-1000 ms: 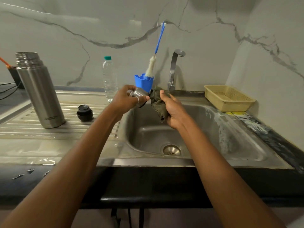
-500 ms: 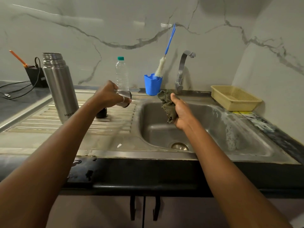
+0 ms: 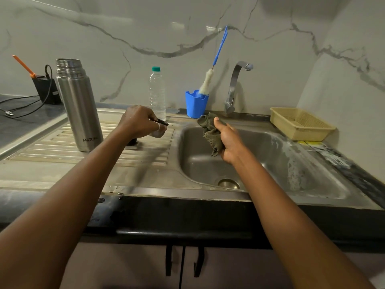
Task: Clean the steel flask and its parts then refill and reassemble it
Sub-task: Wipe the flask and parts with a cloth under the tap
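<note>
The left hand (image 3: pixel 141 122) curls round the blurred steel cup (image 3: pixel 159 131), low over the ribbed drainboard (image 3: pixel 62 156). The right hand (image 3: pixel 229 140) grips a crumpled green cloth (image 3: pixel 211 134) above the sink (image 3: pixel 270 155). The uncapped steel flask (image 3: pixel 80 105) stands upright toward the left edge of the worktop (image 3: pixel 20 124).

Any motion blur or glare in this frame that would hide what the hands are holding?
Head view: the left hand and the small steel cup it grips are smeared by motion, the cup barely readable; the right hand and its crumpled green cloth are sharp, as is the tall steel flask, logo legible; soft glare patches sit on the marble wall.
</note>
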{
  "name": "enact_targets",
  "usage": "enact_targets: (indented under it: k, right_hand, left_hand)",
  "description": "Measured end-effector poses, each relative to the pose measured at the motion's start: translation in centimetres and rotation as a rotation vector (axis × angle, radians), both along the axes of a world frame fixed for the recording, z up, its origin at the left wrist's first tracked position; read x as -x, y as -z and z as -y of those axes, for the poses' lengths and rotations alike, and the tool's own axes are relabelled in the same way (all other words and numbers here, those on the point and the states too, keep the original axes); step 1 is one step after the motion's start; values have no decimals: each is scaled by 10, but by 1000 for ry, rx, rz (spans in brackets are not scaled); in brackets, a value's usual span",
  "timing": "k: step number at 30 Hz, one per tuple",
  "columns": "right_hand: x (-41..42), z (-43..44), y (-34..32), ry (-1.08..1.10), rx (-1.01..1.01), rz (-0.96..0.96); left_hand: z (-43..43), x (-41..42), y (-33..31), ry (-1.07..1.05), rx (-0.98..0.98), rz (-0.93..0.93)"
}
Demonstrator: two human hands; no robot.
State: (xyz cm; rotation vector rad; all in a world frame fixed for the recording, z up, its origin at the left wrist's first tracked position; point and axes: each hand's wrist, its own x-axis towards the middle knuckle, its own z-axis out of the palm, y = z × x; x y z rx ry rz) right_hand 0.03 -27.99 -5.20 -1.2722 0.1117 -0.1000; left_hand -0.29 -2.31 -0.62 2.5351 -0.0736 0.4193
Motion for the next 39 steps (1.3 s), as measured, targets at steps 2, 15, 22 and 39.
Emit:
enact_targets:
  k: [2, 15, 22, 39]
  right_hand:
    - [0, 0, 0, -6, 16, -2]
    - [0, -2, 0, -22, 44, -4]
    - [8, -2, -3, -45, 13, -11]
    - [26, 12, -19, -285, -191, -65]
  left_hand:
    - [-1, 1, 4, -26, -82, -27]
    - [-2, 10, 16, -127, -200, -79]
    - [2, 15, 12, -137, -331, -139]
    - [121, 7, 3, 265, 550, -242]
